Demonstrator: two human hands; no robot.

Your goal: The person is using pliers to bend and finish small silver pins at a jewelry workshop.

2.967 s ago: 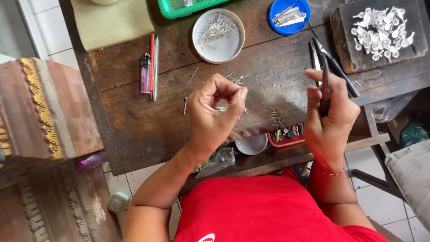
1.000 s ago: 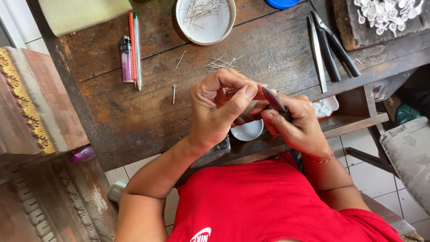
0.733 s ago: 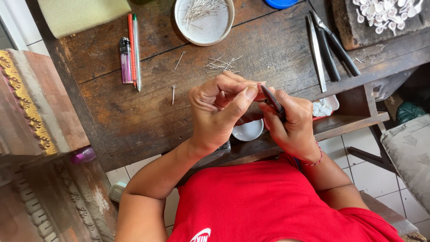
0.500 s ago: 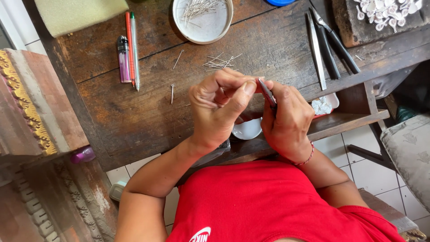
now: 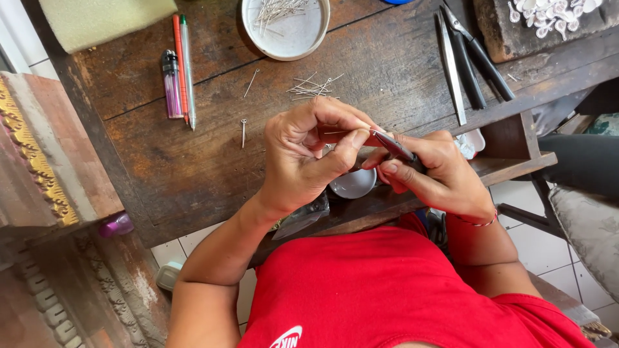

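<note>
Thin metal pin pinched by left hand; slim steel pliers in right hand.

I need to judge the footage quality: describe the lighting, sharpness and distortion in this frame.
Head view: soft, even daylight, no glare; hands cast only faint shadows on the table. Left hand, right hand and pliers look sharp, without motion blur. Slight wide-angle bending at the edges.

Soft, even daylight falls on my bench, shadows faint, no glare, everything sharp except slightly stretched edges.
</note>
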